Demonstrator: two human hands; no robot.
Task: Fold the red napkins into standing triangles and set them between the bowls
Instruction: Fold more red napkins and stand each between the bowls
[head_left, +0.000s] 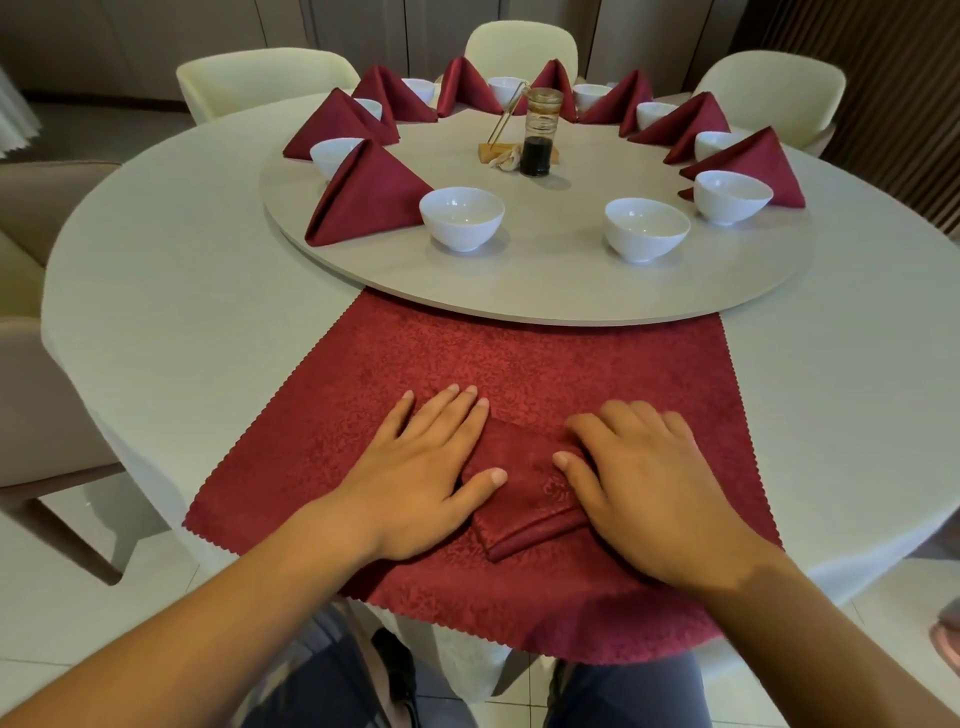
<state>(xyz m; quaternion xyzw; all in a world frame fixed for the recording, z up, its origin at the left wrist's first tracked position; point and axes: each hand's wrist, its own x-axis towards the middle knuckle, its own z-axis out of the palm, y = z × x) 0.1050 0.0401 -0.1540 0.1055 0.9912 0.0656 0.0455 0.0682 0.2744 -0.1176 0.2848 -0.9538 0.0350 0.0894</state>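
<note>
A folded red napkin (524, 488) lies on a flat red cloth (519, 358) at the table's near edge. My left hand (415, 467) rests flat on the napkin's left side, fingers straight, thumb on the fabric. My right hand (644, 483) presses on its right side, with its fingers bent at the knuckles. Several red napkins stand as triangles between white bowls on the round turntable (545, 291), the nearest standing napkin (369, 197) at the left. Two near bowls (461, 218) (647, 228) have an open gap between them.
A dark sauce bottle (540, 135) and a small wooden stand sit at the turntable's centre. Cream chairs (265, 78) ring the far side of the table, and a beige chair (31, 364) stands at the left. My legs and tiled floor show below the table edge.
</note>
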